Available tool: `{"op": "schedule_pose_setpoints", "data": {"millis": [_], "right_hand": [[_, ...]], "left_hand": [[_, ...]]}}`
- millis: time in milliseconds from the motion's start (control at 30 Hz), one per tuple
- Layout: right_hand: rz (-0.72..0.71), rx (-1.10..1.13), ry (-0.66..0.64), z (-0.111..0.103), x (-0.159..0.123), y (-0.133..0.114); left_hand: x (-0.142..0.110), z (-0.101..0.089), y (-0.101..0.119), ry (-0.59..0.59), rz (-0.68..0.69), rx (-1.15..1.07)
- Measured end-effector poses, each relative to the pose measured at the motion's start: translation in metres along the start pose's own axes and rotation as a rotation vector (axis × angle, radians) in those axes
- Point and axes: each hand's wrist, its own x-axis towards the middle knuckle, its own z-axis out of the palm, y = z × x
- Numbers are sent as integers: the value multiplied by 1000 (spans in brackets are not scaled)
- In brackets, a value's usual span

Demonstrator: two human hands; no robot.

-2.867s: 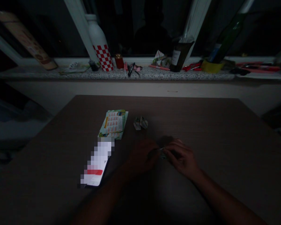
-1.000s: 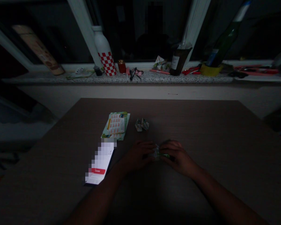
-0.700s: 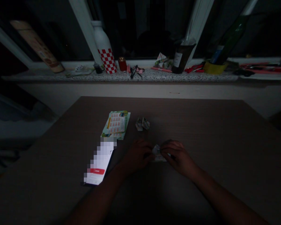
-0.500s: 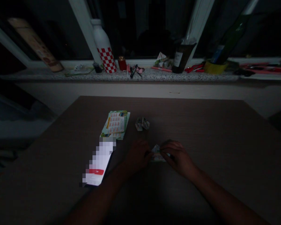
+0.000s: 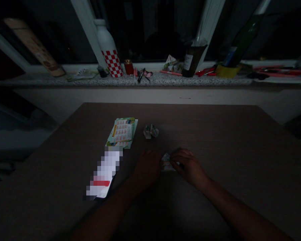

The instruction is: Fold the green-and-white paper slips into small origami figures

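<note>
A small printed piece of folded paper [image 5: 167, 164] with a pointed top lies on the table between my hands. My right hand [image 5: 188, 164] pinches its right side with thumb and fingertips. My left hand [image 5: 149, 166] is closed at the paper's left edge; its fingertips are partly hidden in the dim light. Just beyond my hands sits a pair of small folded paper shapes [image 5: 151, 131], close together. To the left is a stack of printed green and white sheets [image 5: 121, 132].
A lit phone [image 5: 106, 170] lies left of my left forearm. On the granite windowsill [image 5: 86, 80] behind the table [image 5: 215, 134] stand a white bottle with red checks [image 5: 112, 55], a small red jar [image 5: 128, 67], a dark pouch [image 5: 192, 60] and a green bottle [image 5: 245, 36].
My left fingers have drawn in at the paper's left edge, and more of its printed face shows. The right hand keeps its pinch. The whole view has shifted slightly.
</note>
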Motion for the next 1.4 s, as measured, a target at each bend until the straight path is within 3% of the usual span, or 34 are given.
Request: {"op": "schedule_pose_setpoints", "data": {"millis": [333,567,767,1400], "right_hand": [[14,-9,-22,1,0,0],[14,-24,-8,4,1,1],[22,-27,-16,3,0,0],[125,76,-10,0,6,1]], "left_hand": [[1,-3,4,41,-104,-4],[7,-11,13,-57,-209,20],[9,-21,2,-182,-279,-31],[3,-23,-10,-221,-299,-107]]}}
